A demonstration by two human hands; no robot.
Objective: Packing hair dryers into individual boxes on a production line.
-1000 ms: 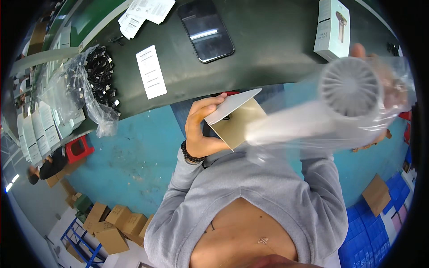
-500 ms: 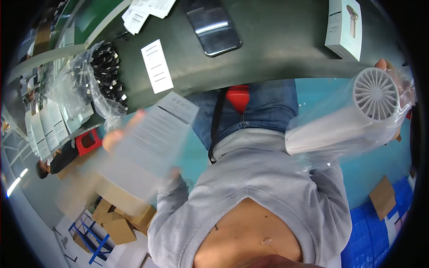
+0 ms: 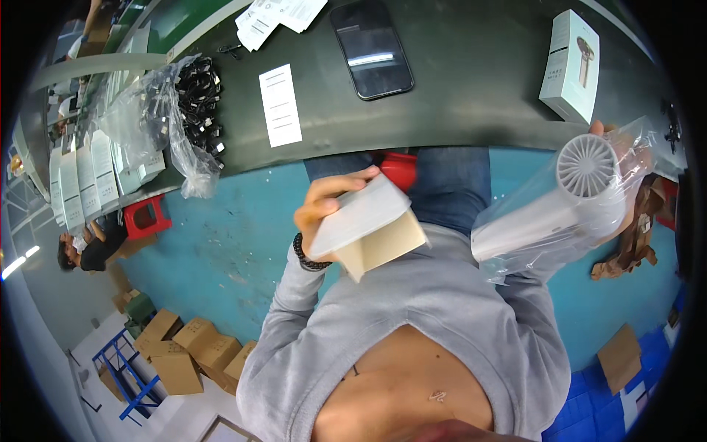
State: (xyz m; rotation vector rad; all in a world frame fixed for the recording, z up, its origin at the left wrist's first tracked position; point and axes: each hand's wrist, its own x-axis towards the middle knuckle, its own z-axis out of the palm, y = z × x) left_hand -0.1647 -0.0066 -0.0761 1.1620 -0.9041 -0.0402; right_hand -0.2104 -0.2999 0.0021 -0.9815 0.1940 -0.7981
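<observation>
Your left hand (image 3: 318, 209) had fingers gripping open box (image 3: 362, 212), frame center; right hand (image 3: 640, 162) had fingers gripping bagged fan (image 3: 529, 224), frame right.

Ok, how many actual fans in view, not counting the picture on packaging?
1: the white fan, in a clear bag, held in the right hand. Others could be hidden inside the printed box on the bench.

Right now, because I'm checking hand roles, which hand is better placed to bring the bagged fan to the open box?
Likely the right hand: it holds the bagged fan, handle end pointing toward the box, while the left hand is busy holding that box.
</observation>
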